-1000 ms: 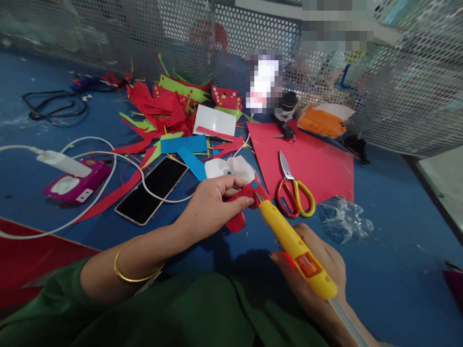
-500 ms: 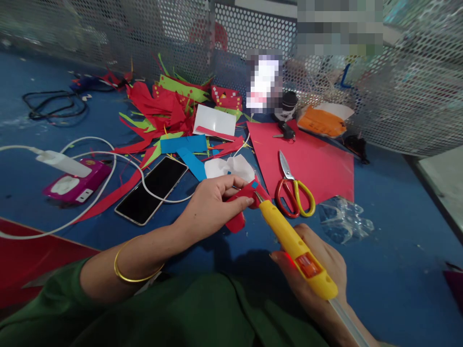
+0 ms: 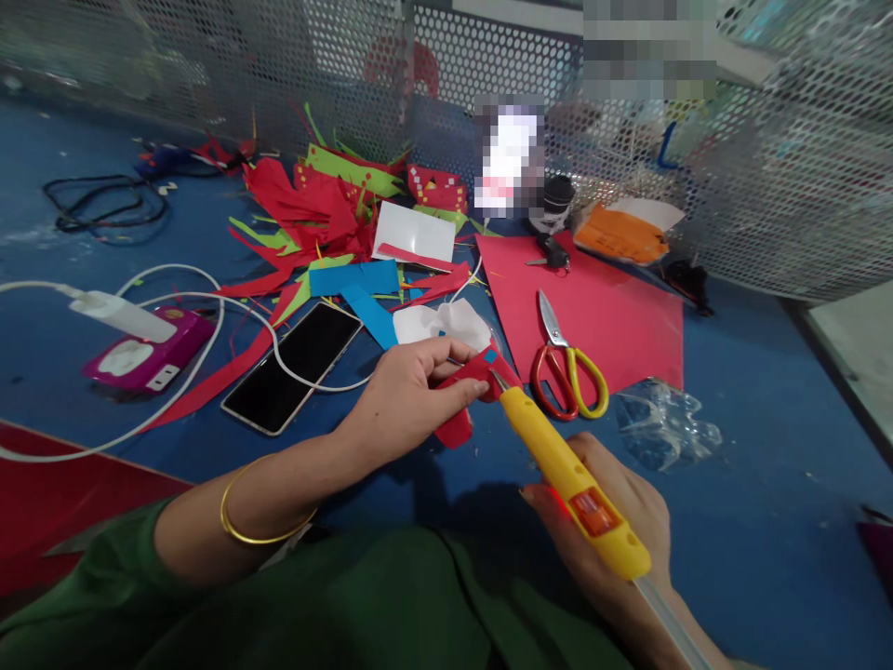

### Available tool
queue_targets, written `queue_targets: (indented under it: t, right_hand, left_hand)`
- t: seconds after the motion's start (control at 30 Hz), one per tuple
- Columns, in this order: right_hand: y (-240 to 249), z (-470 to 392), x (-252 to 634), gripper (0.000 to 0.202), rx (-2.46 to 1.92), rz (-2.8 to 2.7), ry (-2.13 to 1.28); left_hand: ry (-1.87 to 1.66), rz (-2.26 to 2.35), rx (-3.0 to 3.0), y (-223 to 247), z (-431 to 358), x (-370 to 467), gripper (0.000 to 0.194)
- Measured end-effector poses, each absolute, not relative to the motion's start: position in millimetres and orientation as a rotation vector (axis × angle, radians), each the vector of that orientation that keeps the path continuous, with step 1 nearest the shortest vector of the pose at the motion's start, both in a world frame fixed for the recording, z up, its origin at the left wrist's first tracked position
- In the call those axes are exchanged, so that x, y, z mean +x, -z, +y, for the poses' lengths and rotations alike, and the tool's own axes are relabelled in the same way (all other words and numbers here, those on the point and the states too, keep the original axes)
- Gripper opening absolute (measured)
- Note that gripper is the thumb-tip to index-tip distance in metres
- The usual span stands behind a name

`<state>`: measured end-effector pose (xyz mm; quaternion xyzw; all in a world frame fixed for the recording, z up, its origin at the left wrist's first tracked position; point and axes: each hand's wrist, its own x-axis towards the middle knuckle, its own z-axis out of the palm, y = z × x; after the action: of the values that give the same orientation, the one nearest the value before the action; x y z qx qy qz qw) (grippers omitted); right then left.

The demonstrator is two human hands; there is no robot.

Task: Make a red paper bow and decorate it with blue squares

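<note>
Between thumb and fingers, my left hand (image 3: pixel 411 395) pinches a folded red paper piece (image 3: pixel 455 428) with a small blue square (image 3: pixel 491 356) near its upper end. My right hand (image 3: pixel 614 502) is wrapped round a yellow glue gun (image 3: pixel 558 456), whose metal tip points at the red paper beside the blue square. A glue stick sticks out of the gun's back end. Just beyond my left hand lies a white paper piece (image 3: pixel 439 321) with a blue bit on it. Red and yellow handled scissors (image 3: pixel 553 326) rest partly on a red sheet (image 3: pixel 628 316).
A black phone (image 3: pixel 293 368) and a purple power socket (image 3: pixel 164 354) with white cable lie on the left. Red, green and blue paper scraps (image 3: pixel 313 209) pile up behind. Clear plastic (image 3: pixel 666 423) lies right, an orange packet (image 3: pixel 620 233) at the back by a mesh screen (image 3: pixel 488 60).
</note>
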<state>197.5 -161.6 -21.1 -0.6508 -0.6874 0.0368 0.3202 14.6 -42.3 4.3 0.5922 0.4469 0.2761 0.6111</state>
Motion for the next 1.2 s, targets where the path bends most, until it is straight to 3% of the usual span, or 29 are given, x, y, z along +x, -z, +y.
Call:
queue_targets:
  t: [0.33,0.7,0.87,1.03,1.2]
  right_hand:
    - [19.8,-160.0,200.0,0.043,-1.694,-1.857,-0.077]
    - [18.2,-162.1,211.5,0.026,-1.581,-1.773,0.078]
    - [18.6,-161.3,210.4,0.025,-1.557,-1.638,-0.084]
    - [17.0,-160.7,207.9,0.032,-1.497,-1.78,-0.036]
    - [19.4,-161.0,206.9,0.024,-1.537,-1.858,-0.088]
  left_hand:
    - [-0.663,1.027,1.332,-6.3,-42.5,16.5,0.014]
    - [-0.718,1.018,1.304,-3.8,-41.8,14.4,0.019]
    - [-0.699,1.007,1.323,-2.6,-42.4,13.9,0.021]
    - [-0.694,0.997,1.362,1.0,-42.5,13.3,0.024]
    - [-0.719,0.976,1.373,1.2,-43.0,12.9,0.021]
